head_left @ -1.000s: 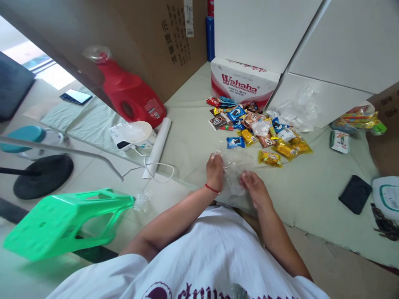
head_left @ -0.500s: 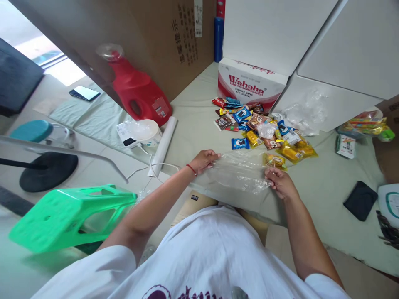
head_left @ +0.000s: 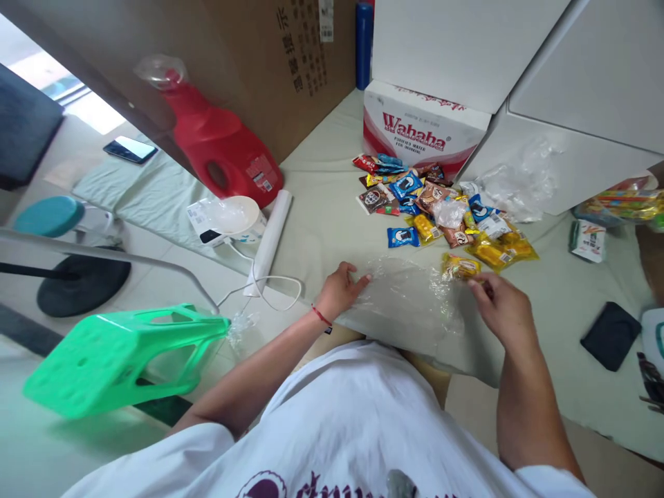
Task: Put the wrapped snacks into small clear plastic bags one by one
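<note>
A clear plastic bag [head_left: 407, 301] lies spread on the pale green mat [head_left: 321, 228] in front of me. My left hand [head_left: 339, 290] rests on the bag's left edge, its fingers closed on the film. My right hand [head_left: 503, 308] pinches the bag's right edge, just below a yellow snack packet [head_left: 459, 266]. Beyond the bag lies a heap of small wrapped snacks [head_left: 436, 207] in blue, brown, red and yellow.
A Wahaha carton [head_left: 422, 128] and white boxes stand behind the snacks, crumpled clear plastic [head_left: 521, 183] beside them. A red jug [head_left: 218, 149], a white device with cord [head_left: 225, 218] and a white roll [head_left: 270, 238] lie left. A green stool [head_left: 119, 360] lies tipped at lower left. A black pouch [head_left: 612, 335] sits right.
My hands started close together on the bunched bag, then drew apart and stretched it flat. The bag now lies spread wide on the mat, and my right hand has moved farther right.
</note>
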The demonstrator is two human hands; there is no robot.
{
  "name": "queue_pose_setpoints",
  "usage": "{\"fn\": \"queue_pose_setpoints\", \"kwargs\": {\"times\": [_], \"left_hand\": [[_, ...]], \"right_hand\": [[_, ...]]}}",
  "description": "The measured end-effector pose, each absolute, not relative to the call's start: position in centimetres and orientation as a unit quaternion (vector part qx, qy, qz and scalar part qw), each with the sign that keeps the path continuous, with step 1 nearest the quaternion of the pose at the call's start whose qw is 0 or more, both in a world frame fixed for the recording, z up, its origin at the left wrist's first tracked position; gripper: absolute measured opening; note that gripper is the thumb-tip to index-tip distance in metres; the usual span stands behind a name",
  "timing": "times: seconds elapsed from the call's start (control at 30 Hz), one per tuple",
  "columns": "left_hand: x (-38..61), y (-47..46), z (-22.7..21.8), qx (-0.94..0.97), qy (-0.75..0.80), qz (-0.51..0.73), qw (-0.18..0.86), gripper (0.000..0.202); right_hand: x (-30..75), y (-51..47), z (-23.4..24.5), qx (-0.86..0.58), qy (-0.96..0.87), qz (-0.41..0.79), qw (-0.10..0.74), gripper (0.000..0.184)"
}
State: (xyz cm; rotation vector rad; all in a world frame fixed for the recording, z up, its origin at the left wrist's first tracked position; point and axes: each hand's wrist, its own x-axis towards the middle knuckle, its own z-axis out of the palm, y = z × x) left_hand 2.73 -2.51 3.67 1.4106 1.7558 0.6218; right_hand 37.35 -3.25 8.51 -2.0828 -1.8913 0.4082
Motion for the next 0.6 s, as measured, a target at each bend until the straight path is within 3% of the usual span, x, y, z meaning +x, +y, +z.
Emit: {"fn": "queue_pose_setpoints", "kwargs": {"times": [0.1, 0.23, 0.33, 0.5, 0.6], "left_hand": [[3.7, -3.8, 3.5, 0.561, 0.701, 0.236, 0.372, 0.077], [4.5, -5.4, 3.2, 0.547, 0.714, 0.237, 0.367, 0.099], [4.2, -6.1, 3.1, 0.531, 0.688, 0.253, 0.425, 0.086], [2.7, -6.2, 3.4, 0.424, 0.601, 0.258, 0.627, 0.035], [1.6, -6.2, 3.9, 0.352, 0.57, 0.249, 0.7, 0.032]], "right_hand": [[31.8, 1.1, 9.0, -0.624, -0.752, 0.151, 0.149, 0.038], [23.6, 6.0, 6.9, -0.565, -0.794, 0.223, 0.001, 0.034], [20.7, 8.6, 5.6, -0.529, -0.804, 0.271, -0.022, 0.014], [20.4, 12.6, 5.4, -0.57, -0.778, 0.249, 0.083, 0.023], [20.1, 14.2, 4.9, -0.612, -0.747, 0.229, 0.12, 0.021]]}}
